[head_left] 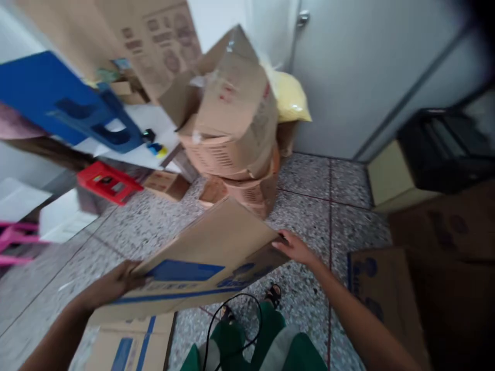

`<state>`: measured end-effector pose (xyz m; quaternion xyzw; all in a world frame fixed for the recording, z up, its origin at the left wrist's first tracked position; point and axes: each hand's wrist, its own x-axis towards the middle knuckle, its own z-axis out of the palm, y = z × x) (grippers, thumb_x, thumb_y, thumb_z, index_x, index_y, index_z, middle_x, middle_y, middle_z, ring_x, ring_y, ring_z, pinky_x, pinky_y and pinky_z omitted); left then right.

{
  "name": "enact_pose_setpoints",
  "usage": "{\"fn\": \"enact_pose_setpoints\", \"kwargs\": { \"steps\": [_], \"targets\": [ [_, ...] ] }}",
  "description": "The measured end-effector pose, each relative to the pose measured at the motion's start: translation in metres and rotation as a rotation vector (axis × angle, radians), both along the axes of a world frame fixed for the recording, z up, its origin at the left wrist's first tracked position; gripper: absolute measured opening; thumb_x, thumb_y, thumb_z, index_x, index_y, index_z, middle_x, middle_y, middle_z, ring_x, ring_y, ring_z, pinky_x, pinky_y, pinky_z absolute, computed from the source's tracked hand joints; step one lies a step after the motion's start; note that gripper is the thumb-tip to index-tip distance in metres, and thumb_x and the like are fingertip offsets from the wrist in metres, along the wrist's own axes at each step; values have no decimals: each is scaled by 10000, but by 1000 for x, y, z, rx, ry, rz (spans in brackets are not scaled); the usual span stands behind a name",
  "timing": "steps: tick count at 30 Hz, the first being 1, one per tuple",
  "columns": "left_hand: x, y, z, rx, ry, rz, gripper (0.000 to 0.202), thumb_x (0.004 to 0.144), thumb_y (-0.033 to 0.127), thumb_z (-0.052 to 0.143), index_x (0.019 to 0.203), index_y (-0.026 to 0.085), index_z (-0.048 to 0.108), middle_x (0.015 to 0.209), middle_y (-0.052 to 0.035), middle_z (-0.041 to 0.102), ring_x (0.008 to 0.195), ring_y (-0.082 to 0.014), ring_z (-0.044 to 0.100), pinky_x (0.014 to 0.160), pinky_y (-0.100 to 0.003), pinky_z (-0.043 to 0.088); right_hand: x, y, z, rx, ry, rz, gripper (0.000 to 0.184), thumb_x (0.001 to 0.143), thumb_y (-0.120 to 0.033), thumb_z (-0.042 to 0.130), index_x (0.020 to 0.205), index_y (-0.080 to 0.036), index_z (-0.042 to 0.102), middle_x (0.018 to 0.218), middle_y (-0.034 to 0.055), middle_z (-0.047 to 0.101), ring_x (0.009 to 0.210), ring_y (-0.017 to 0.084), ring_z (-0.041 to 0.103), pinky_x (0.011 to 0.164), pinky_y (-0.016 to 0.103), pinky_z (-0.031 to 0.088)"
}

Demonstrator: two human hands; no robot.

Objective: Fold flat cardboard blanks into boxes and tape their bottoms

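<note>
Both my hands hold a brown cardboard box in front of my legs; it looks folded flat and tilted, with blue print and a blue stripe on it. My left hand grips its left end, fingers wrapped over the edge. At its right corner, my right hand pinches the cardboard between thumb and fingers. Below it, a second cardboard piece with blue stripes lies on the floor, partly covered by the held one.
Stacked open cartons stand ahead, beside a yellow bag. A red plastic stool and a small carton sit left. Printed boxes and a black machine are right. Dark cable hangs near my legs.
</note>
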<state>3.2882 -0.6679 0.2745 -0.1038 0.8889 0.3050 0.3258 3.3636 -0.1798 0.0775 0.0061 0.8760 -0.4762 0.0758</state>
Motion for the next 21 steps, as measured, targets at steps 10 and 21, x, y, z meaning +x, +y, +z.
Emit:
{"fn": "enact_pose_setpoints", "kwargs": {
  "steps": [10, 21],
  "targets": [
    [4, -193, 21, -110, 713, 140, 510, 687, 488, 691, 1079, 167, 635, 1013, -49, 687, 918, -240, 628, 815, -322, 494, -62, -168, 145, -65, 184, 121, 392, 871, -521, 474, 910, -162, 627, 795, 11, 633, 765, 164, 556, 684, 243, 427],
    [137, -302, -73, 89, 521, 1126, 714, 763, 482, 615, 1282, 13, 476, 1351, -271, 491, 1258, -405, 457, 1018, -499, 389, -161, -256, 258, -280, 399, -89, 463, 721, -591, 632, 803, -135, 636, 719, 36, 607, 627, 111, 496, 591, 259, 412]
  ]
}}
